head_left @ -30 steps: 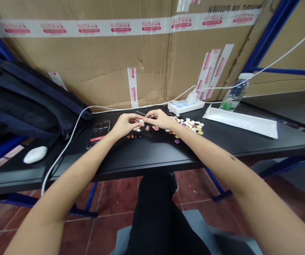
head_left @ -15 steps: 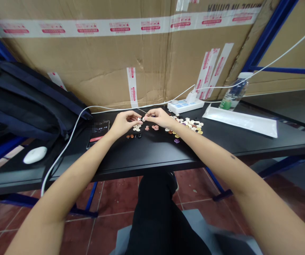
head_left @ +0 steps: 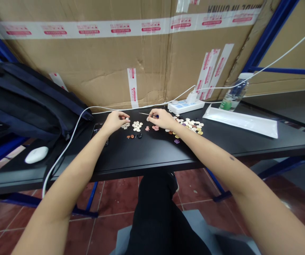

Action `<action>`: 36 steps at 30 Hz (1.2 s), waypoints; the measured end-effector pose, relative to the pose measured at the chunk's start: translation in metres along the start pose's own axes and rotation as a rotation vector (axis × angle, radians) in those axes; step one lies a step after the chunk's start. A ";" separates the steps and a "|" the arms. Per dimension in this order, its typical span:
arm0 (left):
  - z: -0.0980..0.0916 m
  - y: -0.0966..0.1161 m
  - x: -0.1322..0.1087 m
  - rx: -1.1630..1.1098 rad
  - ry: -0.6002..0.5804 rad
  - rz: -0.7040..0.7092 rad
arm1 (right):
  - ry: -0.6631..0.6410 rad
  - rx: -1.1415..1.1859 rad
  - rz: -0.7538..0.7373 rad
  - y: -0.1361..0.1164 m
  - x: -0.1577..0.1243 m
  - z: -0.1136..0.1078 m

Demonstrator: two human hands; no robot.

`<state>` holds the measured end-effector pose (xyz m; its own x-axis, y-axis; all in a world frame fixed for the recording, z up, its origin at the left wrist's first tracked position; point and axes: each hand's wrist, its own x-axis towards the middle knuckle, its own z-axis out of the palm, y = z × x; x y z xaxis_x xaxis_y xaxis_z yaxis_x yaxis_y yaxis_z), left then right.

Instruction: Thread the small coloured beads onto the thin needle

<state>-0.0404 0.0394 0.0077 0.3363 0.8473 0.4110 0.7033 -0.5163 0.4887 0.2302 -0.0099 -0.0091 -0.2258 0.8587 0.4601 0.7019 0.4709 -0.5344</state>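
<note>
My left hand (head_left: 116,121) is pinched over a pile of small cream pieces (head_left: 126,126), a white bit (head_left: 127,119) showing at its fingertips. My right hand (head_left: 162,119) is closed around a slim screwdriver (head_left: 145,113), its thin metal shaft pointing left and part of a dark blue handle showing. A small cream oval piece (head_left: 147,119) is between the right fingertips. Cream oval pieces (head_left: 137,125) lie grouped between the hands. Pink pieces (head_left: 155,128) sit below the right hand, with brown (head_left: 132,136) and black ones (head_left: 139,135) nearer the front edge.
Mixed cream, yellow and brown pieces (head_left: 195,124) spread right of my right forearm. Behind are a white power strip (head_left: 185,105) and cable. A white tray (head_left: 242,122) and bottle (head_left: 232,95) stand right; a phone (head_left: 97,128), mouse (head_left: 36,154) and backpack (head_left: 30,102) are left.
My hands have moved apart: the left went left to the small cream pile, while the right stayed nearly in place with the screwdriver. The left hand now partly covers the phone.
</note>
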 end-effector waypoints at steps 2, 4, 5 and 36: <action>-0.003 -0.009 0.001 -0.006 -0.025 -0.032 | -0.011 -0.035 0.009 -0.002 -0.001 -0.001; -0.006 -0.018 0.003 -0.025 -0.060 -0.036 | -0.020 -0.058 0.017 -0.003 -0.002 -0.002; -0.006 -0.021 0.003 -0.026 -0.080 -0.039 | -0.023 -0.065 0.019 -0.004 -0.002 -0.003; 0.005 -0.028 0.002 0.112 -0.046 -0.121 | -0.190 -0.193 0.066 -0.009 -0.002 0.000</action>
<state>-0.0562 0.0559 -0.0087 0.2713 0.9086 0.3174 0.8048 -0.3951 0.4430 0.2240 -0.0162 -0.0054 -0.2845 0.9175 0.2780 0.8310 0.3806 -0.4057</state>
